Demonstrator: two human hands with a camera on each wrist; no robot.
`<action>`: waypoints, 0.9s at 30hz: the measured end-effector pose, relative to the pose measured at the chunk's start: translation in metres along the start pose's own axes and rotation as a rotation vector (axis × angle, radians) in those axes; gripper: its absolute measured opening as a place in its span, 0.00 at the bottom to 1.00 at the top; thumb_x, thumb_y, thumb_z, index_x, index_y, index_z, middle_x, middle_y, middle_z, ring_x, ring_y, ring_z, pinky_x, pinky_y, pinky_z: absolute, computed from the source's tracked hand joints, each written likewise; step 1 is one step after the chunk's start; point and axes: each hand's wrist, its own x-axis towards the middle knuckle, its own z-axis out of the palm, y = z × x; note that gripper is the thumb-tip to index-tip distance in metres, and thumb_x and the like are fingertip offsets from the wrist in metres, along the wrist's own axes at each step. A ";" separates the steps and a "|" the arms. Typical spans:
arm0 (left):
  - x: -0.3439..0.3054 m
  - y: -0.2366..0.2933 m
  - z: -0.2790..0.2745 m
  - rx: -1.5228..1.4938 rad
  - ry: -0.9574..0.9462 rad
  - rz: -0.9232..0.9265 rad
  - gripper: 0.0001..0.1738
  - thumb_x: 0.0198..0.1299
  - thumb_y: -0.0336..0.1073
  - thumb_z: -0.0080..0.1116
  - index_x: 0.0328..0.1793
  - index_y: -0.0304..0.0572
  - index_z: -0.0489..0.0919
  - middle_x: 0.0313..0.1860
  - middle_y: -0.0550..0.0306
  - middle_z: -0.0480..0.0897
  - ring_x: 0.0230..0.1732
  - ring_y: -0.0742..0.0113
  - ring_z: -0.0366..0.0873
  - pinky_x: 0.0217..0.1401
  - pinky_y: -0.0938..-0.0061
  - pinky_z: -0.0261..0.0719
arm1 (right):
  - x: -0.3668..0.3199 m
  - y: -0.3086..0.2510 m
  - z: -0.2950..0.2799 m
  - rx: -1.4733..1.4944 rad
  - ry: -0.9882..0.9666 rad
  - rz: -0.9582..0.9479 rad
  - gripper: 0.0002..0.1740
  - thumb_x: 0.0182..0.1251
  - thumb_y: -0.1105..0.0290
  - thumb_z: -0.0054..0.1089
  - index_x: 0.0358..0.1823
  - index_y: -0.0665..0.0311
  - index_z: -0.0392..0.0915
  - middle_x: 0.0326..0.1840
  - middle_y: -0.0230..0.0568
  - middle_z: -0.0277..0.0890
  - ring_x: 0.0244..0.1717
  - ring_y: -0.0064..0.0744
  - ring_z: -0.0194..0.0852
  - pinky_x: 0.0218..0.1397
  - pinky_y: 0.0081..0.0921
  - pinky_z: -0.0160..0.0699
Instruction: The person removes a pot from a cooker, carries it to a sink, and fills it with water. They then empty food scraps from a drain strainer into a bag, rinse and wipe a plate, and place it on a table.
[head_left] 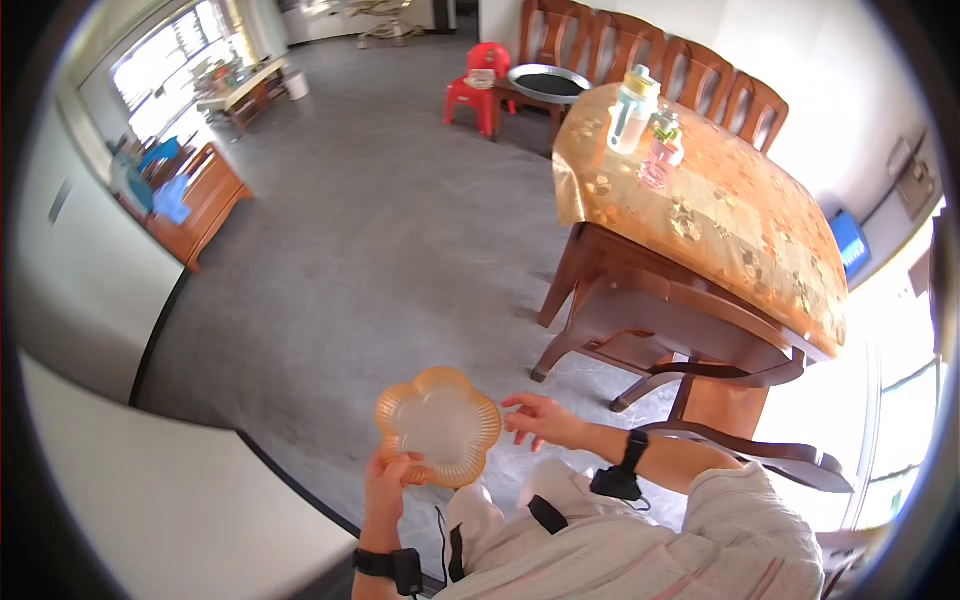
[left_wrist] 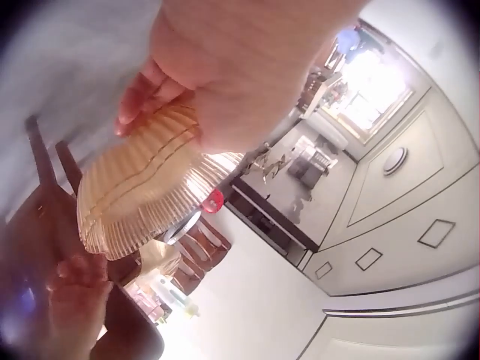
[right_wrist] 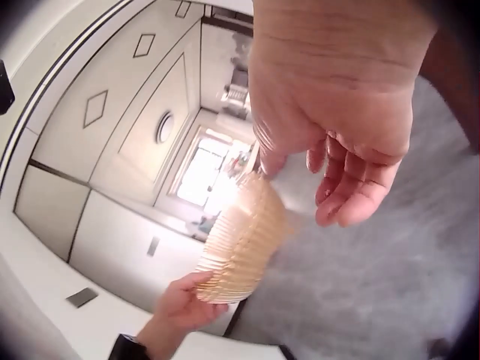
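An amber, flower-shaped plate (head_left: pixel 440 425) with a ribbed rim and a paler, translucent middle is held up in front of the person. The left hand (head_left: pixel 387 483) pinches its lower left rim, thumb on the upper face. In the left wrist view the fingers curl under the plate (left_wrist: pixel 139 191). Just off the plate's right rim is the right hand (head_left: pixel 545 420), its fingers loosely bent. The right wrist view shows that hand (right_wrist: pixel 337 127) holding nothing, with the plate (right_wrist: pixel 244 244) below it.
To the right stands a table (head_left: pixel 740 200) under a gold patterned cloth, bearing a bottle (head_left: pixel 632 112) and a pink jar (head_left: pixel 660 160). A wooden chair (head_left: pixel 680 330) stands against its near side. A white surface (head_left: pixel 150 480) lies at the lower left. Farther off is a red child's chair (head_left: pixel 480 90).
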 end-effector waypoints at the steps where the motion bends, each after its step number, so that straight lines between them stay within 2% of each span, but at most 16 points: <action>1: 0.025 0.023 -0.003 0.053 -0.038 -0.014 0.16 0.57 0.31 0.47 0.52 0.38 0.71 0.36 0.50 0.79 0.30 0.63 0.80 0.25 0.74 0.79 | 0.005 -0.001 -0.012 0.113 0.017 0.016 0.27 0.61 0.58 0.57 0.60 0.60 0.64 0.39 0.40 0.77 0.32 0.24 0.77 0.26 0.22 0.78; 3: 0.085 0.060 -0.001 0.124 -0.105 -0.012 0.15 0.58 0.31 0.47 0.52 0.39 0.71 0.36 0.51 0.79 0.31 0.64 0.80 0.24 0.74 0.78 | 0.009 0.002 -0.042 0.135 0.187 0.073 0.24 0.63 0.65 0.55 0.59 0.64 0.64 0.36 0.38 0.76 0.32 0.25 0.77 0.26 0.22 0.78; 5: 0.147 0.089 0.013 0.168 -0.163 0.009 0.15 0.58 0.31 0.47 0.52 0.40 0.71 0.36 0.52 0.80 0.32 0.65 0.80 0.24 0.75 0.77 | 0.012 0.016 -0.070 0.192 0.337 0.151 0.23 0.61 0.65 0.56 0.57 0.61 0.67 0.36 0.39 0.76 0.29 0.24 0.77 0.23 0.21 0.76; 9: 0.265 0.133 0.059 0.180 -0.201 -0.014 0.14 0.60 0.32 0.49 0.52 0.40 0.71 0.36 0.55 0.79 0.31 0.67 0.79 0.23 0.77 0.77 | 0.022 0.047 -0.111 0.276 0.494 0.251 0.21 0.62 0.69 0.53 0.56 0.65 0.66 0.32 0.37 0.75 0.27 0.25 0.77 0.21 0.21 0.75; 11: 0.321 0.159 0.089 0.221 -0.220 0.006 0.14 0.61 0.34 0.50 0.52 0.40 0.72 0.36 0.55 0.79 0.31 0.68 0.79 0.23 0.77 0.77 | 0.036 0.073 -0.124 0.370 0.534 0.404 0.17 0.64 0.62 0.51 0.51 0.61 0.69 0.34 0.34 0.74 0.29 0.25 0.76 0.25 0.22 0.74; 12: 0.343 0.168 0.100 0.236 -0.234 0.013 0.14 0.61 0.34 0.50 0.51 0.41 0.72 0.36 0.55 0.79 0.32 0.68 0.79 0.22 0.77 0.76 | 0.041 0.117 -0.128 0.408 0.548 0.386 0.15 0.64 0.58 0.50 0.46 0.59 0.71 0.36 0.33 0.74 0.31 0.26 0.75 0.27 0.23 0.73; 13: 0.370 0.177 0.118 0.229 -0.260 0.026 0.13 0.60 0.35 0.50 0.51 0.42 0.72 0.36 0.55 0.80 0.34 0.67 0.79 0.22 0.76 0.76 | 0.037 0.126 -0.127 0.466 0.593 0.336 0.16 0.64 0.56 0.51 0.44 0.59 0.72 0.36 0.34 0.74 0.32 0.27 0.76 0.27 0.24 0.74; 15: 0.419 0.202 0.151 0.225 -0.336 0.011 0.13 0.61 0.35 0.50 0.51 0.40 0.72 0.35 0.55 0.79 0.32 0.69 0.79 0.21 0.77 0.77 | 0.018 0.133 -0.118 0.684 0.624 -0.012 0.13 0.60 0.61 0.58 0.39 0.63 0.74 0.35 0.37 0.76 0.31 0.29 0.76 0.27 0.26 0.76; 16: 0.439 0.212 0.170 0.224 -0.391 0.010 0.13 0.61 0.35 0.50 0.50 0.39 0.72 0.34 0.54 0.79 0.31 0.70 0.78 0.21 0.79 0.77 | 0.020 0.109 -0.132 0.675 0.639 -0.012 0.13 0.60 0.61 0.58 0.39 0.63 0.74 0.35 0.37 0.76 0.31 0.29 0.76 0.27 0.26 0.76; 17: 0.461 0.222 0.193 0.204 -0.401 0.016 0.13 0.61 0.35 0.50 0.50 0.39 0.73 0.34 0.55 0.79 0.31 0.70 0.78 0.21 0.79 0.77 | 0.004 0.119 -0.116 0.695 0.699 0.019 0.12 0.59 0.62 0.58 0.38 0.63 0.74 0.35 0.37 0.76 0.31 0.29 0.76 0.27 0.26 0.76; 19: 0.507 0.241 0.242 0.177 -0.453 0.022 0.13 0.61 0.35 0.50 0.50 0.39 0.73 0.34 0.55 0.79 0.31 0.70 0.78 0.22 0.79 0.78 | 0.044 0.063 -0.112 0.748 0.819 0.071 0.11 0.59 0.63 0.58 0.37 0.63 0.75 0.34 0.36 0.76 0.30 0.28 0.76 0.27 0.26 0.76; 22: 0.577 0.262 0.323 0.156 -0.562 0.042 0.15 0.61 0.36 0.50 0.52 0.39 0.72 0.36 0.56 0.79 0.32 0.69 0.79 0.23 0.79 0.78 | 0.024 0.105 -0.044 0.841 1.006 0.157 0.10 0.58 0.65 0.59 0.35 0.64 0.76 0.32 0.36 0.77 0.30 0.27 0.76 0.28 0.26 0.76; 24: 0.621 0.271 0.382 0.160 -0.643 0.055 0.15 0.61 0.36 0.50 0.52 0.39 0.72 0.37 0.56 0.79 0.33 0.69 0.79 0.24 0.79 0.79 | 0.051 0.075 -0.036 0.906 1.140 0.223 0.09 0.58 0.66 0.59 0.34 0.64 0.77 0.31 0.36 0.77 0.29 0.27 0.76 0.28 0.26 0.76; 25: 0.640 0.273 0.412 0.156 -0.676 0.048 0.16 0.61 0.36 0.51 0.53 0.39 0.72 0.37 0.56 0.79 0.33 0.68 0.80 0.25 0.79 0.79 | 0.069 0.036 -0.051 0.942 1.209 0.263 0.08 0.58 0.67 0.59 0.33 0.64 0.77 0.31 0.36 0.78 0.29 0.27 0.76 0.28 0.26 0.76; 26: 0.658 0.277 0.447 0.146 -0.717 0.049 0.16 0.60 0.37 0.51 0.53 0.39 0.72 0.38 0.56 0.79 0.34 0.67 0.80 0.26 0.79 0.80 | 0.079 0.058 -0.057 0.953 1.240 0.254 0.08 0.58 0.67 0.59 0.33 0.64 0.77 0.31 0.36 0.78 0.29 0.27 0.76 0.28 0.26 0.76; 27: 0.675 0.279 0.481 0.144 -0.747 0.039 0.16 0.60 0.37 0.51 0.53 0.39 0.72 0.38 0.56 0.79 0.34 0.67 0.80 0.26 0.79 0.80 | 0.084 0.103 -0.034 0.840 1.196 0.280 0.08 0.58 0.67 0.60 0.31 0.65 0.78 0.28 0.35 0.78 0.29 0.25 0.75 0.29 0.25 0.76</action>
